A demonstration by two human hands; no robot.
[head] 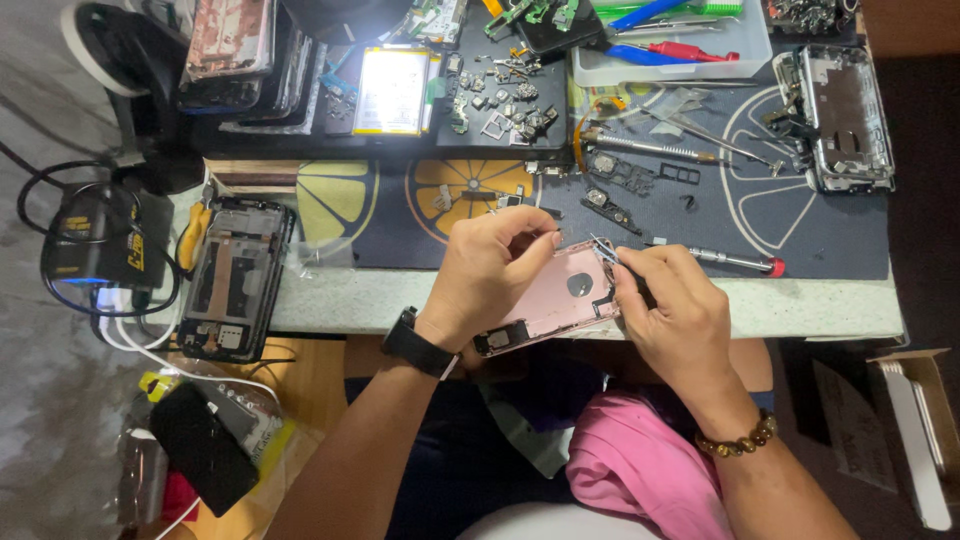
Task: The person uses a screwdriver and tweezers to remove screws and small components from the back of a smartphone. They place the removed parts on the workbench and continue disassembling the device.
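Note:
A pink phone back housing [560, 295] lies tilted over the near edge of the workbench. My left hand [490, 270] grips its upper left side, thumb and fingers pinched near the top edge. My right hand [675, 310] rests on the housing's right side and pinches thin metal tweezers [604, 248] whose tips point at the housing's top corner. A black watch sits on my left wrist and a bead bracelet on my right.
A dark mat with citrus prints [450, 195] covers the bench. On it lie a red-tipped screwdriver [735, 262], small phone parts [505, 100], a silver phone frame [845, 115] and a tool tray [670, 45]. Another opened phone [235, 280] lies at the left edge.

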